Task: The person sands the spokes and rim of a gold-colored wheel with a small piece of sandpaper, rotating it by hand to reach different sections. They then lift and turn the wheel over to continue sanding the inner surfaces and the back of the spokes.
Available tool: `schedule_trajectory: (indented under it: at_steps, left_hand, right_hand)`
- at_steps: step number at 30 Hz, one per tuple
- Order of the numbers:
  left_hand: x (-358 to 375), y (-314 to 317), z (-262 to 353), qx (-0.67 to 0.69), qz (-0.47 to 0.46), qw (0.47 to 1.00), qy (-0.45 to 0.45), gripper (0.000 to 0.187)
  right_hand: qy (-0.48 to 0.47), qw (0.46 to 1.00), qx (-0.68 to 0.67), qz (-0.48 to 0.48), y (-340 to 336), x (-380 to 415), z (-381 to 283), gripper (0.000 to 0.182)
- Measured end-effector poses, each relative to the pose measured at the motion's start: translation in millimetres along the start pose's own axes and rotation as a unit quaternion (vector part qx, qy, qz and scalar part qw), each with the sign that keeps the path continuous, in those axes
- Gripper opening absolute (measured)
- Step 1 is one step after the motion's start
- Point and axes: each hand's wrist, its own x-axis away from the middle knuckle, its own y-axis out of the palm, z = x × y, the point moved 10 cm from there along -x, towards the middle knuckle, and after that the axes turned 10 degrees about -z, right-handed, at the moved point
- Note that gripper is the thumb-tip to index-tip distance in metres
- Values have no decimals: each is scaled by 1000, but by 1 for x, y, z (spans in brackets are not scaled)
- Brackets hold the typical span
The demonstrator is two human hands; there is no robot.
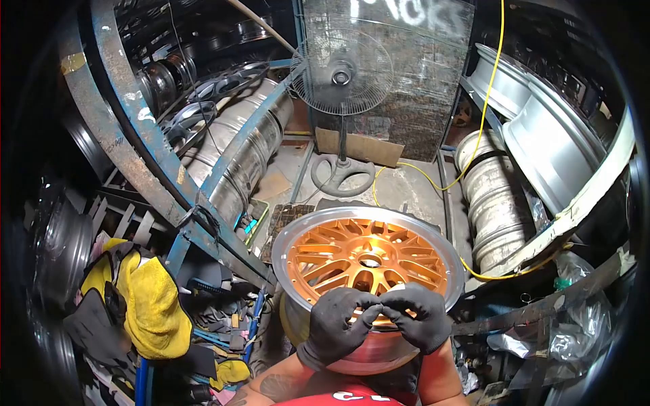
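Observation:
A wheel (371, 227) with orange mesh spokes and a polished silver lip lies face up in front of me. Dark grey gloves cover both my hands, which meet over the wheel's near edge. My left hand (338, 321) is closed, thumb and fingertips pinched together. Opposite it, my right hand (421, 317) is pinched the same way, its fingertips against those of the left. A small whitish bit shows behind the right fingers. Whatever lies between the fingertips is too small or hidden to name.
A pedestal fan (342, 76) stands beyond the wheel, before a dark panel (420, 81). Silver wheel rims (552, 145) sit on the right rack. A yellow cable (484, 115) hangs there. Yellow cloths (152, 308) drape at left beside blue metal frames (125, 115).

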Motion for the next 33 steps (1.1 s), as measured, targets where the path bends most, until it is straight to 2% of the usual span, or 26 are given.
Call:
schedule_trajectory:
  at_steps: [3, 6, 8, 11, 14, 16, 19, 23, 26, 33]
  left_hand:
    - [3, 0, -4, -11, -5, 1000, -10, 14]
    - [2, -3, 2, 24, -9, 999, 26, 14]
    - [3, -4, 0, 30, -7, 1000, -1, 14]
    - [3, -4, -2, 22, 5, 1000, -20, 13]
    - [4, -1, -2, 3, 6, 999, -37, 16]
    - [3, 1, -2, -8, -14, 998, -57, 17]
    - [7, 3, -6, -7, 6, 997, -82, 15]
    - [0, 5, -1, -14, -2, 997, -73, 8]
    - [3, 6, -5, -12, 2, 997, -74, 14]
    - [3, 4, -3, -4, -16, 998, -55, 15]
  right_hand:
    - [-8, 1000, 10, -21, 3, -1, -3, 20]
    - [-28, 998, 22, -43, 8, -2, -5, 24]
    - [-25, 997, 36, -61, 8, -2, -6, 26]
    - [-63, 993, 97, -29, 5, 2, -11, 30]
    - [-52, 990, 128, -20, 2, 2, -17, 33]
    - [-78, 994, 78, -13, 1, 6, -15, 39]
    - [-93, 995, 41, -18, 1, 9, -13, 45]
    - [-88, 993, 81, -17, 3, 11, -7, 43]
    - [-88, 992, 91, -18, 3, 11, -7, 42]
    - [-93, 991, 98, -17, 3, 10, -11, 43]
